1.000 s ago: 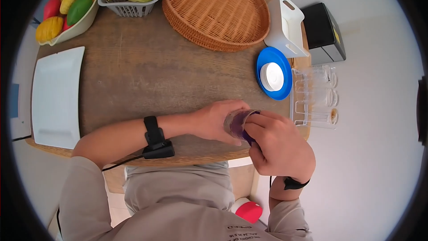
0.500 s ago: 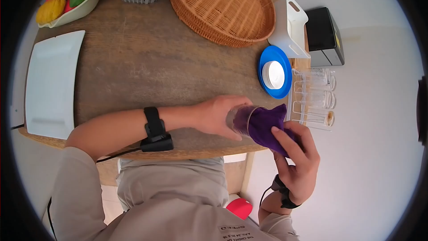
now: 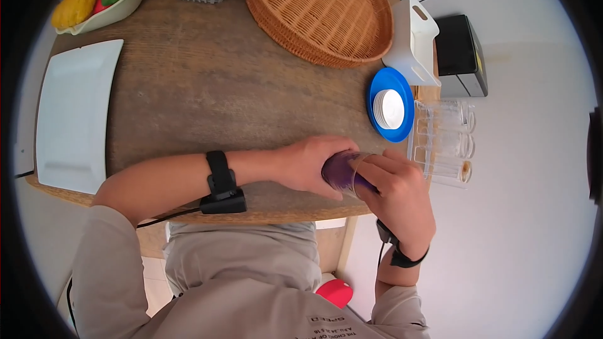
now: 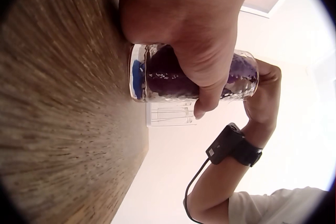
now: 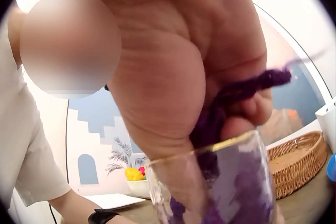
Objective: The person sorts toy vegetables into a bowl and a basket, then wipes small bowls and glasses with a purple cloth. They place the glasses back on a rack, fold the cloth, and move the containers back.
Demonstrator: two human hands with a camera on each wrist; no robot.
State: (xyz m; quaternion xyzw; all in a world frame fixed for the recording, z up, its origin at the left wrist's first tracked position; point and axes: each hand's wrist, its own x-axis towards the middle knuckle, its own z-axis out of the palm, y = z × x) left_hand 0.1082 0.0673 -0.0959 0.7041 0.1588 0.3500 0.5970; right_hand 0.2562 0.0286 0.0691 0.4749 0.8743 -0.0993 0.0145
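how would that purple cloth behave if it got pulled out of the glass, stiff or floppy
The purple cloth is probably floppy, since it bunches inside the glass and a loose end pokes out by the right hand. That end looks thin, so it's likely light. It fills much of the glass, so it may drag slightly.

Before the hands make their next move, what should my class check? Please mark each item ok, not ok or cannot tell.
1. Left hand grips the glass: ok.
2. Purple cloth wholly inside the glass: not ok, some shows above the rim.
3. Right hand clear of the glass: not ok, it reaches inside.
4. Glass apart from the blue plate: ok.
5. Glass resting on the table: cannot tell, its underside is hidden.
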